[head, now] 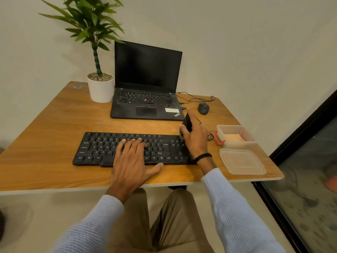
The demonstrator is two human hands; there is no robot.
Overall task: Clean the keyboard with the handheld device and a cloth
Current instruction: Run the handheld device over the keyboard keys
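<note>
A black keyboard (102, 148) lies flat near the front edge of the wooden desk (54, 128). My left hand (131, 161) rests on its middle keys with the fingers spread and straight. My right hand (196, 137) grips a black handheld device (187, 125), held upright over the keyboard's right end. An orange cloth (234, 138) lies folded inside a clear plastic box (221, 129) with red clips, to the right of the keyboard.
The box's clear lid (241, 164) lies at the desk's front right corner. Behind the keyboard stand an open black laptop (147, 105), a black mouse (203, 108) with its cable, and a potted plant (100, 88). A dark-framed glass panel (300, 179) runs along the right.
</note>
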